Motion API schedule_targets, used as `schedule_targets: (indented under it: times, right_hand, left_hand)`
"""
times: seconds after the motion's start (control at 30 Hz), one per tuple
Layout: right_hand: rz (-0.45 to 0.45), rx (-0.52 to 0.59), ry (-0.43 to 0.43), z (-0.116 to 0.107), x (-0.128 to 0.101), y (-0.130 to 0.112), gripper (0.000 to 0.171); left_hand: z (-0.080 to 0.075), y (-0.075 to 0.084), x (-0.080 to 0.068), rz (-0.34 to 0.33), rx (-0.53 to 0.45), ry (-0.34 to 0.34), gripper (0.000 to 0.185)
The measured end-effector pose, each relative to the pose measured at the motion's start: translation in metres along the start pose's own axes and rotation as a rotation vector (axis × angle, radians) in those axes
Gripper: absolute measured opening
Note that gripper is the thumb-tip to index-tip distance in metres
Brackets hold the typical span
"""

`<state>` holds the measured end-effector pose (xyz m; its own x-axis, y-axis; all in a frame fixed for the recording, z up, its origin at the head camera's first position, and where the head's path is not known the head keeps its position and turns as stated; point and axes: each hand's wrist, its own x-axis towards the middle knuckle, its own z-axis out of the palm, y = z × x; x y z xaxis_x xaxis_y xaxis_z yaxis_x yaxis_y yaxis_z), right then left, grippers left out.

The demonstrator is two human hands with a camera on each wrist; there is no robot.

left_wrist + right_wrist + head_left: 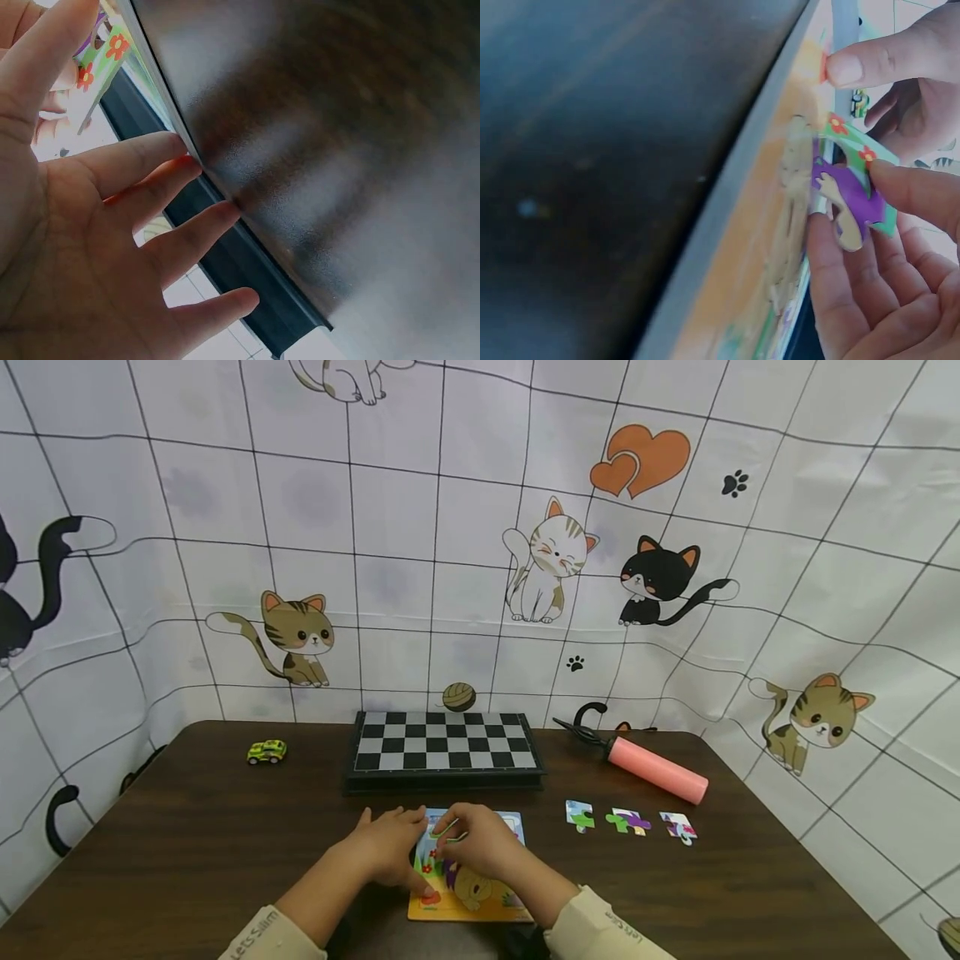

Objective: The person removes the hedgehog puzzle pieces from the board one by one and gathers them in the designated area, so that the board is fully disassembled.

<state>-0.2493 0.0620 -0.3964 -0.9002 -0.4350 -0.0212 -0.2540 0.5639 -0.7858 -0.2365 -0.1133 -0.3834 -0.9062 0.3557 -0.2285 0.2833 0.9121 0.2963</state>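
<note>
step: fitting puzzle piece (853,204) into puzzle board (468,902) | right hand (480,843) pinched piece | left hand (390,852) flat, fingers relaxed, steadying board | next probably needed lining up tabs

Colours and patterns on the dark brown table (187,852)

The puzzle board (468,893) is printed in orange and yellow, with a tan animal, red flowers and a pale blue top; the piece (853,196) pinched in the right hand (480,843) is coloured green with orange-red flowers and a purple patch (a tan shape is set on it). Three loose pieces (630,821) are marked in white, green, purple and pink. The chessboard (444,742) is chequered black and silver, the toy car (266,751) is painted yellow-green, the pump (656,769) pink with a black end. The backdrop (420,518) is gridded white, with cartoon cats and orange hearts. Cream sleeves (600,927) are lettered.
</note>
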Motion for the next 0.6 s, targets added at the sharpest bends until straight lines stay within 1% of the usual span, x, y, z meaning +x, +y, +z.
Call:
schedule_targets:
  times: [0.13, 0.27, 0.37, 0.5, 0.53, 0.6]
  right_hand:
    - [-0.002, 0.066, 0.025, -0.002, -0.001, 0.005, 0.005]
    - [0.024, 0.164, 0.039, -0.009, -0.002, 0.013, 0.007]
    - [0.086, 0.258, 0.038, -0.02, -0.005, 0.02, 0.014]
    - [0.184, 0.382, 0.016, -0.041, -0.014, 0.034, 0.024]
    - [0.209, 0.404, 0.012, -0.047, -0.017, 0.039, 0.026]
    - [0.255, 0.416, 0.01, -0.061, -0.025, 0.048, 0.027]
  left_hand:
    - [-0.001, 0.0, -0.001, 0.01, -0.007, 0.009, 0.093]
    - [-0.001, 0.001, 0.0, 0.013, -0.016, 0.006, 0.092]
    - [-0.001, 0.002, 0.002, 0.008, -0.019, -0.001, 0.092]
    - [-0.001, 0.003, 0.002, -0.007, -0.017, -0.007, 0.093]
    - [-0.002, 0.003, 0.002, -0.012, -0.017, -0.009, 0.093]
    - [-0.002, 0.002, 0.001, -0.017, -0.018, -0.01, 0.094]
